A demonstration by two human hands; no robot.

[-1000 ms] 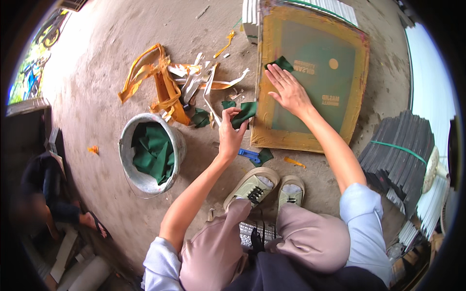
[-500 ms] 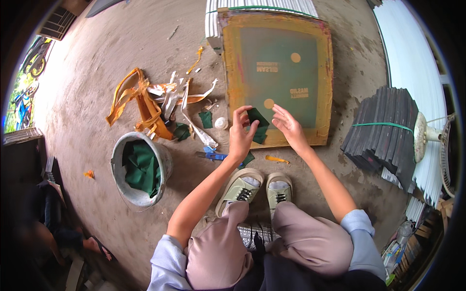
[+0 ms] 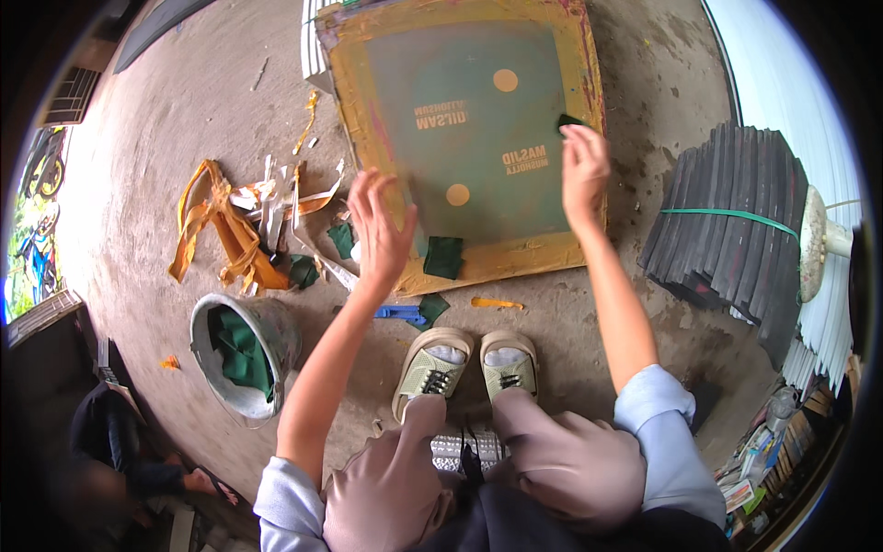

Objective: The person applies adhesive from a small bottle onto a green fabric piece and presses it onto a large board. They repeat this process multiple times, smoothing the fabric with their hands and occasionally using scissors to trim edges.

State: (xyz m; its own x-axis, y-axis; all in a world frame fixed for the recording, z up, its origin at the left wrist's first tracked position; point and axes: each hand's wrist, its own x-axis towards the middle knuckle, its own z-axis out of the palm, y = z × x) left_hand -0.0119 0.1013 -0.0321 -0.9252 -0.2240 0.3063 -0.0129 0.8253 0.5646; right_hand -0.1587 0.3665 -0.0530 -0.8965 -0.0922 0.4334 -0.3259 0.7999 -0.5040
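Observation:
A flat screen-printing frame [image 3: 515,253] lies on the floor in front of me, its border covered in brown tape round a grey-green mesh with pale printed marks. At its right side my right hand [image 3: 587,170] pinches a small dark green cloth piece [image 3: 568,120] between the fingertips. My left hand [image 3: 379,230] hovers by the frame's left border, its fingers spread and nothing in them. On the lower border rests a square of dark green cloth [image 3: 443,258]. Another green scrap [image 3: 430,311] lies on the floor just below, beside a blue cutter knife [image 3: 398,314].
At left stands a grey bucket [image 3: 292,333] with green cloth inside. Behind it lie orange and white strips [image 3: 235,230]. A strapped stack of dark sheets [image 3: 727,230] and a fan [image 3: 828,244] are at right. Someone's foot [image 3: 198,480] shows lower left.
My hands have moved apart: the right one up along the frame's right side with a cloth piece, the left one to the left border. The whole view has shifted a little.

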